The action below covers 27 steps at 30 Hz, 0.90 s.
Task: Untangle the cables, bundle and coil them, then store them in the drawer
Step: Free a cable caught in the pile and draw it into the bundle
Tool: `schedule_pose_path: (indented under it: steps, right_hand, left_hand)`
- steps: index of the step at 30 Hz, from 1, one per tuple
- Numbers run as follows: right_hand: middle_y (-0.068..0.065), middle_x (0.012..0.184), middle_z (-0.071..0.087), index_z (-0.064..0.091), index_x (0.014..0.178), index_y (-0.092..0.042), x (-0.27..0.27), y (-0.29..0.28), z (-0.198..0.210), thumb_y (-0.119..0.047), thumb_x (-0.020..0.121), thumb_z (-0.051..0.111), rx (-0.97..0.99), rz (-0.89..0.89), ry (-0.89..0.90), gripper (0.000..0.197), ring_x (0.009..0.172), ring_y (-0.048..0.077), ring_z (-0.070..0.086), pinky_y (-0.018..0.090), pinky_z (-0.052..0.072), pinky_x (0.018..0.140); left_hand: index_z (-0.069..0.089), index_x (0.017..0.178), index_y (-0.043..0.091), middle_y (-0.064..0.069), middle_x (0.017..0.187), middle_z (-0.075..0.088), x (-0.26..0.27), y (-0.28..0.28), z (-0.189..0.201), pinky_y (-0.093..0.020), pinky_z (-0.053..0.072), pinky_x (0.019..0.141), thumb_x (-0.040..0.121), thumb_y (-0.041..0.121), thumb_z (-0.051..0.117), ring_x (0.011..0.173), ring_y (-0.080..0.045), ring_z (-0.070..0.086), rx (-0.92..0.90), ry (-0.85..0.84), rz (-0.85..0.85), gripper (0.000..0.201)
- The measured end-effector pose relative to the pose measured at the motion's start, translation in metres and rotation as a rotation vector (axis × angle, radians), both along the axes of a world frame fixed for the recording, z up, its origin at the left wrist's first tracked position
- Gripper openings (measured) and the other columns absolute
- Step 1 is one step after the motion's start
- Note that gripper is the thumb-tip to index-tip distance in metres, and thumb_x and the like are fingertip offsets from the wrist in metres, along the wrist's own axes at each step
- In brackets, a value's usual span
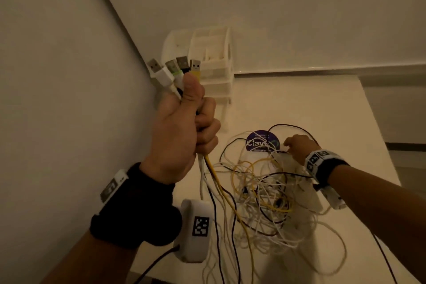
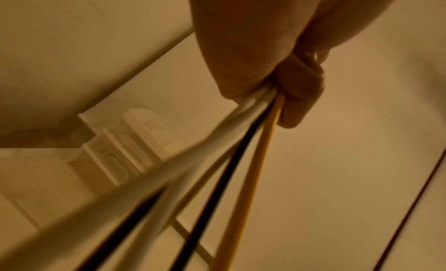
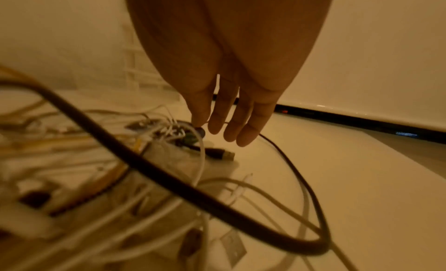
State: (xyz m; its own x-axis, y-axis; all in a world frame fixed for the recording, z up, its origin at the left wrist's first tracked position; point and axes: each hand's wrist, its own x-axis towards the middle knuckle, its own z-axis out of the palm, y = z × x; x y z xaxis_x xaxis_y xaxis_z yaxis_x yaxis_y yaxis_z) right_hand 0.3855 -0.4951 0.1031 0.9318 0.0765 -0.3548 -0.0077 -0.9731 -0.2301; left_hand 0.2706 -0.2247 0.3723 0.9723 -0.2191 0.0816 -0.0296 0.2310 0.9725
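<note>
My left hand (image 1: 184, 127) is raised above the table and grips several cables in its fist, their USB plugs (image 1: 175, 68) sticking up past the thumb. White, black and yellow cables (image 2: 253, 141) hang down from that fist into a tangled pile of cables (image 1: 265, 193) on the white table (image 1: 322, 108). My right hand (image 1: 297, 147) reaches down to the far side of the pile with straight fingers (image 3: 231, 122); thumb and forefinger tips meet near a thin cable. A white plastic drawer unit (image 1: 214, 64) stands at the back by the wall.
A round dark sticker (image 1: 260, 140) lies on the table under the far edge of the pile. A loose black USB plug (image 3: 219, 154) lies below my right fingers. The wall (image 1: 57, 76) runs close along the left. The table's right edge (image 1: 382, 145) drops to the floor.
</note>
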Motion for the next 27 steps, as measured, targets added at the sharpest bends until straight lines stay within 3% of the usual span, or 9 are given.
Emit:
schedule_pose_path:
  steps: [5, 9, 12, 15, 17, 21, 27]
  right_hand:
    - [0.011, 0.119, 0.048, 0.054, 0.123, -0.015, 0.008, 0.006, -0.026, -0.011, 0.092, 0.051, -0.127, 0.13, 0.012, 0.031, 0.112, 0.032, 0.049, 0.04, 0.047, 0.091]
    - [0.012, 0.121, 0.047, 0.046, 0.122, -0.012, 0.0, 0.007, -0.024, -0.011, 0.091, 0.051, -0.126, 0.1, 0.038, 0.032, 0.113, 0.031, 0.047, 0.039, 0.047, 0.086]
    - [0.017, 0.126, 0.049, 0.03, 0.141, -0.013, -0.003, 0.006, -0.005, -0.007, 0.088, 0.052, 0.048, -0.032, 0.066, 0.058, 0.115, 0.036, 0.051, 0.042, 0.047, 0.092]
    - [0.019, 0.12, 0.056, 0.011, 0.151, -0.026, -0.01, -0.003, 0.031, -0.006, 0.087, 0.055, 0.172, -0.048, 0.027, 0.081, 0.106, 0.036, 0.057, 0.039, 0.045, 0.081]
    - [0.017, 0.109, 0.061, 0.019, 0.149, -0.027, -0.02, -0.009, 0.057, -0.001, 0.085, 0.055, 0.257, -0.022, -0.033, 0.078, 0.093, 0.034, 0.059, 0.034, 0.042, 0.075]
    - [0.004, 0.095, 0.065, 0.052, 0.126, -0.02, -0.036, -0.008, 0.101, -0.005, 0.086, 0.058, 0.332, 0.012, -0.139, 0.044, 0.07, 0.016, 0.052, 0.026, 0.038, 0.072]
    - [0.007, 0.095, 0.068, 0.069, 0.096, -0.016, -0.041, 0.01, 0.137, -0.007, 0.084, 0.062, 0.424, -0.26, -0.171, 0.016, 0.084, 0.02, 0.059, 0.028, 0.044, 0.074]
  left_hand:
    - [0.019, 0.065, 0.017, -0.001, 0.057, 0.014, 0.01, 0.004, -0.007, -0.014, 0.014, 0.041, 0.088, 0.052, 0.038, 0.039, -0.007, 0.012, 0.068, 0.033, 0.083, 0.046]
    - [0.017, 0.066, 0.016, -0.001, 0.058, 0.014, 0.016, 0.005, -0.014, -0.014, 0.015, 0.041, 0.089, 0.053, 0.039, 0.039, -0.008, 0.012, 0.064, 0.035, 0.082, 0.049]
    - [0.019, 0.066, 0.018, -0.001, 0.058, 0.015, 0.019, 0.002, -0.017, -0.014, 0.016, 0.04, 0.09, 0.053, 0.041, 0.039, -0.007, 0.013, 0.039, 0.024, 0.055, 0.047]
    - [0.021, 0.065, 0.018, 0.0, 0.057, 0.016, 0.022, 0.0, -0.016, -0.014, 0.016, 0.04, 0.094, 0.05, 0.038, 0.038, -0.008, 0.014, 0.033, 0.005, 0.021, 0.046]
    - [0.022, 0.064, 0.019, -0.001, 0.057, 0.017, 0.024, -0.002, -0.015, -0.014, 0.016, 0.04, 0.093, 0.051, 0.038, 0.039, -0.008, 0.014, 0.03, -0.005, -0.005, 0.046]
    - [0.022, 0.065, 0.017, 0.0, 0.056, 0.018, 0.022, -0.005, -0.014, -0.014, 0.015, 0.04, 0.093, 0.047, 0.037, 0.037, -0.008, 0.014, -0.012, 0.001, -0.057, 0.044]
    - [0.017, 0.068, 0.015, -0.002, 0.057, 0.015, 0.011, 0.006, -0.009, -0.014, 0.016, 0.04, 0.092, 0.047, 0.039, 0.037, -0.008, 0.014, -0.042, -0.02, -0.098, 0.046]
